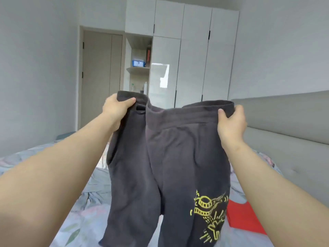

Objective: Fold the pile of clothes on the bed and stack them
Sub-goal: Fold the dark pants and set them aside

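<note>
A pair of dark grey shorts with a yellow print on one leg hangs in the air in front of me, above the bed. My left hand grips the left end of the waistband, thumb on the near side. My right hand grips the right end of the waistband the same way. The waistband is stretched between both hands and the two legs hang straight down. A flat red garment lies on the bed at the right, partly hidden by the shorts and my right forearm.
The bed has a pale floral sheet, rumpled near the middle. A grey padded headboard runs along the right. White wardrobes and an open shelf niche stand at the far wall, with a door to the left.
</note>
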